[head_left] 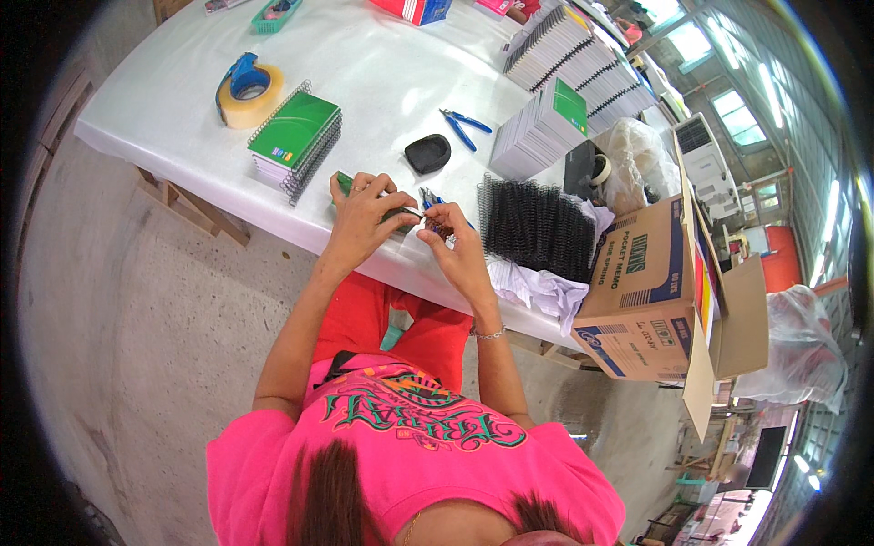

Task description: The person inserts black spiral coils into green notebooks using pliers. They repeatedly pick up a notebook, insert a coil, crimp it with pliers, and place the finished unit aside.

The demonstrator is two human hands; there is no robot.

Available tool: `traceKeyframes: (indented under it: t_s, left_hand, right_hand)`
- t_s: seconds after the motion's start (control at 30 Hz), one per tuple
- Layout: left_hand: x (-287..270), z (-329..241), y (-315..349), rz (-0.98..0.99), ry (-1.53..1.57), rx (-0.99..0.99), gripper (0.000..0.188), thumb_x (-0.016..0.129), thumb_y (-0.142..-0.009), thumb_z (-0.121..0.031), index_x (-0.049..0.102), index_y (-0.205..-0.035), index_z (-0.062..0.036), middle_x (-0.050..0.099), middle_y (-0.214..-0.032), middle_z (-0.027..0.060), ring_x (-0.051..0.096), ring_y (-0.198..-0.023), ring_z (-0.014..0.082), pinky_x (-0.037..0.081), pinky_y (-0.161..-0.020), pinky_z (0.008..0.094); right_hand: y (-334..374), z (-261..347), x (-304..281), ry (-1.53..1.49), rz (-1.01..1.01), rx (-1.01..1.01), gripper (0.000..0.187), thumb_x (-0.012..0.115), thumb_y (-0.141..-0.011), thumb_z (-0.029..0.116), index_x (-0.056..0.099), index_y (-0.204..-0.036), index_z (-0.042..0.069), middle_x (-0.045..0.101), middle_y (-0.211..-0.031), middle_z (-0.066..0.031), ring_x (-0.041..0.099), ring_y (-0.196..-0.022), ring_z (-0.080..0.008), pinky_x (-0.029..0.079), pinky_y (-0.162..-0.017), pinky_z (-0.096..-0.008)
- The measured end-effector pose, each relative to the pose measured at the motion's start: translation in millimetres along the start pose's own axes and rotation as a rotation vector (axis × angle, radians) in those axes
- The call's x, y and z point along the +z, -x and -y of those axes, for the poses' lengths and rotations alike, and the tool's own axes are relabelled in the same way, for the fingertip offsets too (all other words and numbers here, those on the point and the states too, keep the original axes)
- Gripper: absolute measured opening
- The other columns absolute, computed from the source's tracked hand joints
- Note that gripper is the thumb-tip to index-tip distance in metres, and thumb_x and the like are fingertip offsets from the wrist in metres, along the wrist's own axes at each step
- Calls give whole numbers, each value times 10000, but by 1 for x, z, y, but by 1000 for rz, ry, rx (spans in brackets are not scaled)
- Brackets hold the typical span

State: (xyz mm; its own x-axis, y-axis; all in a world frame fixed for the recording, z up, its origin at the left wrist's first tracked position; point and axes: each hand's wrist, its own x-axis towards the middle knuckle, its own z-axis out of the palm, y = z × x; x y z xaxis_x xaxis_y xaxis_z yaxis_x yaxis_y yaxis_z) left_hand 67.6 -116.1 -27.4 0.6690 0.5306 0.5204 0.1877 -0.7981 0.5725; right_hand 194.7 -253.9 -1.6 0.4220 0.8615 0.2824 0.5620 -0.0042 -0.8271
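At the table's near edge my left hand [364, 217] is closed around a small green-covered notebook [344, 183], mostly hidden under its fingers. Beside it, the fingers of my right hand [458, 244] pinch what looks like a dark spiral coil [438, 227] at the notebook's right end. Just beyond the fingertips lies a blue-handled hand tool [430, 197], partly covered by the hands. Left of them stands a stack of green spiral notebooks [296, 132]. A heap of black spiral coils [537, 227] rests on white wrapping to the right.
Farther in are a black pouch-like object [427, 154], blue-handled pliers [465, 127] and a tape dispenser [248, 94]. Tall notebook stacks [539, 132] stand at the back right. An open cardboard box [642, 273] is at the table's right edge. A green basket [276, 16] sits far left.
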Motion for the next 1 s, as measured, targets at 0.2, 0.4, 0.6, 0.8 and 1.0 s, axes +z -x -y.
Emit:
traceKeyframes:
  t_s: [0.2, 0.4, 0.6, 0.8, 1.0]
  left_hand:
    - [-3, -1, 0, 29, -41, 22, 242, 662, -859, -420, 730, -1066, -315, 551, -948, -40, 497, -1046, 186, 168, -1015, 683]
    - [-5, -5, 0, 37, -105, 28, 330, 626, -896, -397, 668, -1223, -372, 541, -964, -37, 494, -1035, 182, 191, -994, 649]
    - [-4, -5, 0, 24, -118, 26, 339, 619, -907, -398, 652, -1244, -377, 542, -970, -37, 493, -1035, 179, 192, -989, 646]
    - [-5, -7, 0, 41, -116, 8, 355, 626, -897, -412, 646, -1250, -378, 544, -972, -33, 493, -1047, 186, 199, -985, 668]
    - [-7, -8, 0, 45, -128, 12, 332, 604, -935, -320, 639, -1263, -353, 546, -987, -25, 498, -1061, 192, 198, -986, 690]
  right_hand:
    - [-2, -3, -3, 112, 21, -32, 172, 611, -951, 112, 596, -1078, -4, 640, -892, -84, 570, -754, -147, 467, -715, -282]
    - [-5, 9, -2, 43, -42, 68, 144, 608, -948, 103, 621, -1027, -16, 630, -861, -126, 587, -745, -202, 471, -705, -319]
    - [-10, 0, 1, 206, -107, -195, 134, 618, -928, 71, 588, -1008, -33, 551, -911, -178, 566, -779, -293, 456, -688, -382]
    - [-16, -2, 3, 302, -123, -214, 150, 625, -938, 112, 616, -980, -32, 578, -886, -140, 567, -729, -256, 457, -677, -348]
    - [-19, -3, 7, 294, -118, -194, 156, 636, -935, 116, 582, -968, -26, 595, -864, -144, 574, -737, -268, 450, -671, -360]
